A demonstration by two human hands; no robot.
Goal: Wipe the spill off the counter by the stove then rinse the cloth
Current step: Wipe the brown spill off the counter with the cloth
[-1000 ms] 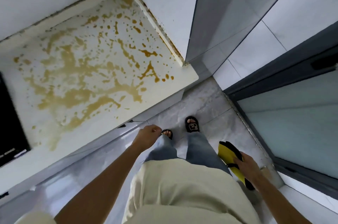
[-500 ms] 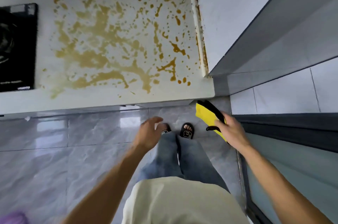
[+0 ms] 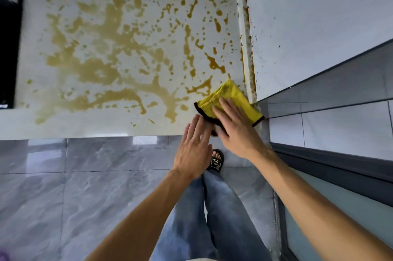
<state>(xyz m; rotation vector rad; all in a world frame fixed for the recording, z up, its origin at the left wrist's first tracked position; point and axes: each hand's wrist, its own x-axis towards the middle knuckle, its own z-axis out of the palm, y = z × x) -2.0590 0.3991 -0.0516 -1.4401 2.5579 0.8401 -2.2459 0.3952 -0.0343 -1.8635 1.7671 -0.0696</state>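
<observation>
A wide brownish-yellow spill (image 3: 119, 52) spreads in puddles and drops over the white counter (image 3: 27, 124). A yellow cloth with a black hem (image 3: 231, 94) lies flat on the counter's near right corner, over the spill's right edge. My right hand (image 3: 236, 126) presses down on the cloth with its fingers spread flat. My left hand (image 3: 195, 148) hovers at the counter's front edge just left of the cloth, fingers apart, touching the cloth's black hem or close to it. The black stove (image 3: 8, 47) sits at the far left.
A white wall (image 3: 319, 16) with a stained joint borders the counter on the right. A grey ledge and a glass door frame (image 3: 340, 167) stand at the right. Glossy grey floor tiles (image 3: 85, 186) lie below, with my legs and a black sandal.
My right hand has carried the yellow cloth up from beside the counter and laid it on the counter's right corner. My left hand has risen to the counter's edge. The view has moved closer.
</observation>
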